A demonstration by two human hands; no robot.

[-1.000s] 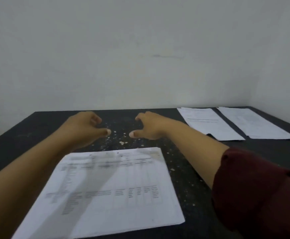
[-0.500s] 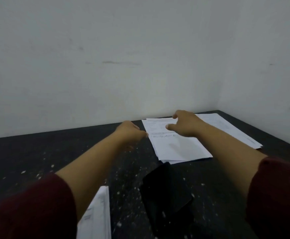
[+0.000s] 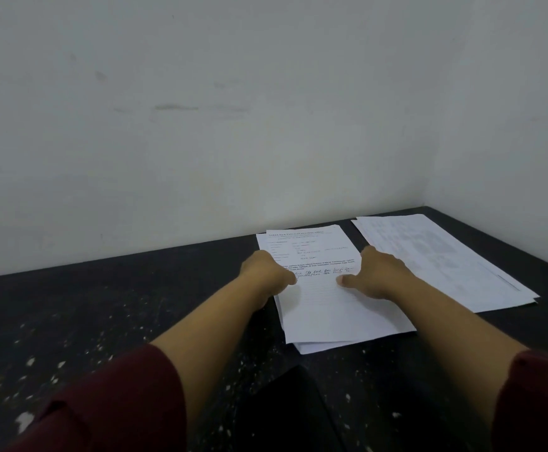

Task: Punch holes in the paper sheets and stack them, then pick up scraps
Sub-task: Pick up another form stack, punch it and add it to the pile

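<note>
A stack of white printed and handwritten paper sheets (image 3: 326, 309) lies on the black table (image 3: 109, 298), right of centre near the wall. My left hand (image 3: 264, 272) is curled on the stack's left edge, thumb on top. My right hand (image 3: 380, 272) sits on its right edge, thumb pressed on the top sheet, fingers hidden past the edge. Small white paper scraps (image 3: 31, 362) speckle the table at the left and front.
A second stack of white sheets (image 3: 445, 262) lies further right, close to the corner of the white walls (image 3: 426, 197). A black, blurred object (image 3: 285, 409) sits between my forearms at the front. Dark red sleeves cover my upper arms.
My view has swung right, away from the sheet in front of me. Both hands have travelled to the stack by the wall and now rest on its left and right edges.
</note>
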